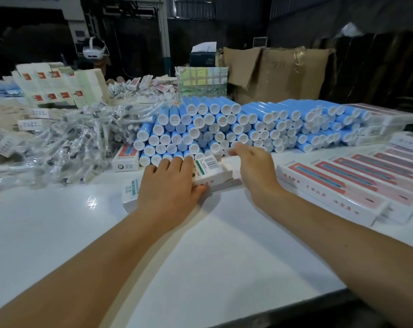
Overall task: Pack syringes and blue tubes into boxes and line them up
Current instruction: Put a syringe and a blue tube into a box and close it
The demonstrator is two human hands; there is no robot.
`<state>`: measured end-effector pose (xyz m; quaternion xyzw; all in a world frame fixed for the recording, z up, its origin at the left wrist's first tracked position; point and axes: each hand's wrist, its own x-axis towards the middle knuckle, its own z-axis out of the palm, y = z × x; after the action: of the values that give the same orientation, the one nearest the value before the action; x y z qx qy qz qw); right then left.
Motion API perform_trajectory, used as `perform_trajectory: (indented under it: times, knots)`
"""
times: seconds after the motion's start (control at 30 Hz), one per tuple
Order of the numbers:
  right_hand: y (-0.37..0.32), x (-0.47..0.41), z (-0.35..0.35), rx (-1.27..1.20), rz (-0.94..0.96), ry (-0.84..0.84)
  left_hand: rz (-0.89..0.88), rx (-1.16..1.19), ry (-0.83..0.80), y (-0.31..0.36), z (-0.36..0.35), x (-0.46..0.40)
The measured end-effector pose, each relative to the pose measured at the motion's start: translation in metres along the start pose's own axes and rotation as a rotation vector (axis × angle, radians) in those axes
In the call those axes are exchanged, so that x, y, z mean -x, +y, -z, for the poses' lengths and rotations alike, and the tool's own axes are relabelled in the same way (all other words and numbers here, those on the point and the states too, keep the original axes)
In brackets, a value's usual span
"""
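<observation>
A white box with a barcode label (211,172) lies on the white table (200,245) in front of a big stack of blue tubes with white caps (224,124). My left hand (170,185) grips the box's left end, thumb underneath at its near edge. My right hand (255,166) reaches past the box's right end, its fingertips at the lowest row of tubes; what they touch is hidden. A heap of syringes in clear wrappers (77,143) lies to the left. Another white box (129,192) sits partly under my left wrist.
Rows of packed red-and-white boxes (347,185) lie lined up at the right. A box stands on end (126,158) by the tubes. Flat and stacked cartons (59,86) fill the back left; brown cardboard (279,72) stands behind. A person with a white headset (94,50) sits opposite.
</observation>
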<state>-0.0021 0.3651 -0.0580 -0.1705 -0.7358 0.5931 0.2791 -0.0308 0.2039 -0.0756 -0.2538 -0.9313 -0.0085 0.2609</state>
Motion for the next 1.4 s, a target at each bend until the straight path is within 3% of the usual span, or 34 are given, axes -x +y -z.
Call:
perform_trajectory:
  times: [0.13, 0.4, 0.63, 0.83, 1.2, 1.27, 1.33, 1.4]
  knots:
    - [0.003, 0.011, 0.008, 0.017, 0.144, 0.018, 0.05, 0.035, 0.013, -0.005, 0.0, -0.003]
    - [0.002, 0.023, -0.001, 0.129, 0.185, -0.113, 0.085, 0.022, 0.026, -0.006, -0.001, -0.003]
    - [0.002, 0.022, 0.0, 0.052, 0.139, -0.191, 0.042, 0.007, 0.05, 0.003, 0.001, 0.0]
    - [-0.004, 0.019, -0.001, 0.056, -0.052, -0.269, -0.023, -0.059, 0.041, 0.009, 0.0, 0.004]
    - [-0.002, 0.022, -0.006, -0.005, -0.056, -0.298, 0.006, -0.093, 0.046, 0.013, 0.002, 0.005]
    - [-0.002, 0.019, -0.005, 0.093, 0.057, -0.249, 0.027, -0.064, 0.05, 0.012, 0.002, 0.004]
    - [-0.001, 0.011, -0.002, 0.137, 0.118, -0.099, 0.078, -0.016, 0.056, 0.01, 0.003, 0.001]
    - [-0.004, 0.005, 0.001, -0.123, -0.091, -0.028, 0.131, 0.024, 0.065, 0.008, 0.005, -0.001]
